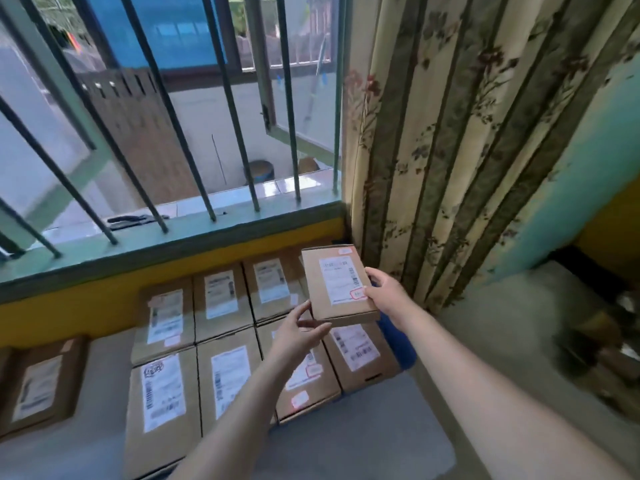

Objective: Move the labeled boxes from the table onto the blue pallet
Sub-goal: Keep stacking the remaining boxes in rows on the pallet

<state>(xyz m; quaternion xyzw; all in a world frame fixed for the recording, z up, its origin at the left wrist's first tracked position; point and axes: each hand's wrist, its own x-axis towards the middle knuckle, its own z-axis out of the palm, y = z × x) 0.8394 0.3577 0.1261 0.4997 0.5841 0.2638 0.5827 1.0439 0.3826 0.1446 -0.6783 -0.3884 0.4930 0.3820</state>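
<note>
I hold a flat cardboard box with a white shipping label (337, 284) in both hands, above the far right of a layer of boxes. My left hand (298, 332) grips its near left corner. My right hand (384, 292) grips its right edge. Below lie several labeled cardboard boxes (162, 389) packed side by side in two rows. A strip of the blue pallet (398, 341) shows at the right edge of these boxes. One more labeled box (41, 382) lies apart at the far left.
A barred window with a green sill (166, 244) runs along the back above a yellow wall. A floral curtain (467, 150) hangs at the right. Blurred cardboard items (602, 344) sit at the far right. Grey floor (346, 445) lies in front.
</note>
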